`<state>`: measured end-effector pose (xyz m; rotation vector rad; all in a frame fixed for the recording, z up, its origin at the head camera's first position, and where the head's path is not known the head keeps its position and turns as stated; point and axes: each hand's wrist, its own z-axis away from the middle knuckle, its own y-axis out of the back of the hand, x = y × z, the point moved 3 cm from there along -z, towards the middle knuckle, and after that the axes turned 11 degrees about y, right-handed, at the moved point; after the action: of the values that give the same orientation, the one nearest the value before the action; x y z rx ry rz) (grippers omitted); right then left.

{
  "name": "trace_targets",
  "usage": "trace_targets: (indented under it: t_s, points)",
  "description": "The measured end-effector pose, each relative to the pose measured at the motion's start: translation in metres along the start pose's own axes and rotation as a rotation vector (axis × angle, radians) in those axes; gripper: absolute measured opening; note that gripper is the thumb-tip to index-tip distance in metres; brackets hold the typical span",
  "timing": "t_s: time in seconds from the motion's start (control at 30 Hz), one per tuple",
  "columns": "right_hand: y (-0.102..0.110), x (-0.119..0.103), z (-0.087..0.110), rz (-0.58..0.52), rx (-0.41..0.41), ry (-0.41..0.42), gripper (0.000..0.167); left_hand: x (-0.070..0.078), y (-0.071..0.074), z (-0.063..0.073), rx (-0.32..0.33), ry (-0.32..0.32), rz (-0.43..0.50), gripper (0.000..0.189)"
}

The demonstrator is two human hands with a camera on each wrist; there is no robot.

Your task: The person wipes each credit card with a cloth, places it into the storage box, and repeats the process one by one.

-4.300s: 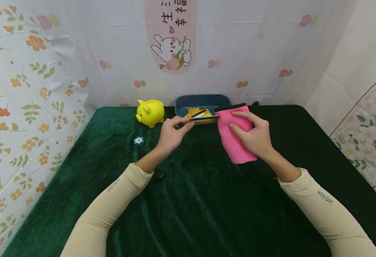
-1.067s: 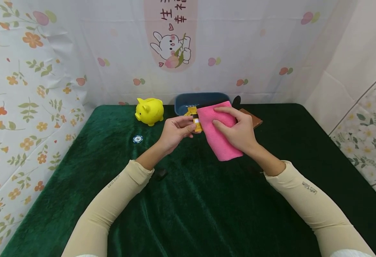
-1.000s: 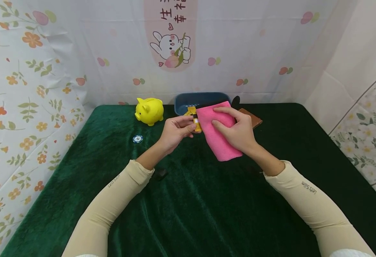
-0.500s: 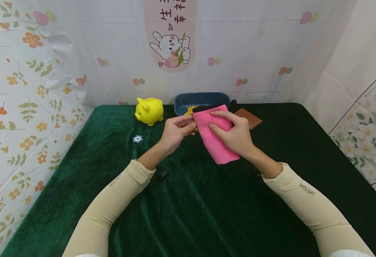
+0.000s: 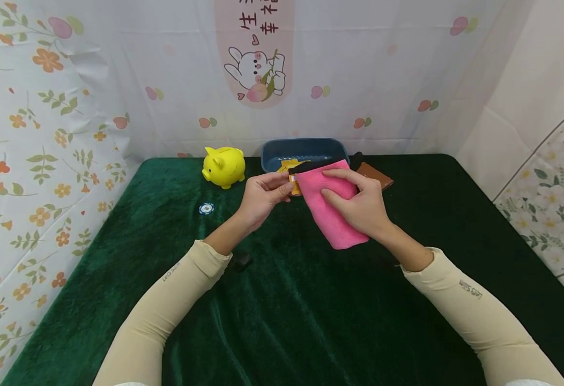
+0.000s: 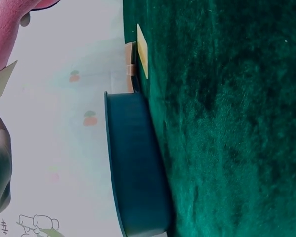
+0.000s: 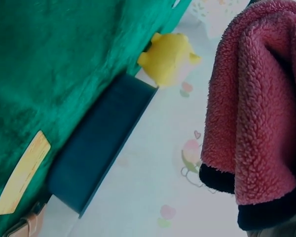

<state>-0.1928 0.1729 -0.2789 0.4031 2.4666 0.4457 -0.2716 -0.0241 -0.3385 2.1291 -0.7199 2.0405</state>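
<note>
My left hand [image 5: 261, 197] pinches the left end of a yellow card [image 5: 295, 186] with a dark strip. In the left wrist view the card [image 6: 1, 83] looks pale and meets the pink cloth at its far end. My right hand [image 5: 359, 203] grips the folded pink cloth [image 5: 332, 220], thumb and fingers spread over it. Its dark-edged upper part covers most of the card. Fluffy folds of the cloth [image 7: 266, 113] fill the right side of the right wrist view.
Behind the hands stands a blue bin [image 5: 274, 153] with yellow cards [image 5: 289, 165] inside. Another yellow card [image 7: 22, 173] lies on the green velvet beside it. A yellow piggy bank [image 5: 224, 168], poker chip [image 5: 207, 208], brown wallet [image 5: 375, 176] and small dark object [image 5: 240, 262] are around.
The card, edge-on at first, now shows its yellow face. The cloth came left over it, uncovering the wallet, then slid slightly right in the last half second. The left hand barely moved lately.
</note>
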Motion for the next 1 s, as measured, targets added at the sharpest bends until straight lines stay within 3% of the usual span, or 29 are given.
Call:
trace_targets:
  t_s: [0.3,0.6,0.87,1.0]
  points:
    - [0.016,0.012,0.008,0.014,0.028,-0.022,0.031,0.004,0.001,0.003,-0.025,-0.008,-0.076,0.028]
    - [0.029,0.052,0.013,0.031,0.065,-0.06,0.035,0.006,0.001,0.002,-0.055,-0.011,-0.106,0.027]
    - [0.028,0.021,-0.003,0.043,0.077,-0.049,0.031,0.006,0.002,0.003,-0.065,-0.009,-0.118,0.028]
    - [0.023,0.02,-0.007,0.049,0.081,-0.025,0.03,0.007,0.002,0.002,-0.061,-0.011,-0.132,0.028]
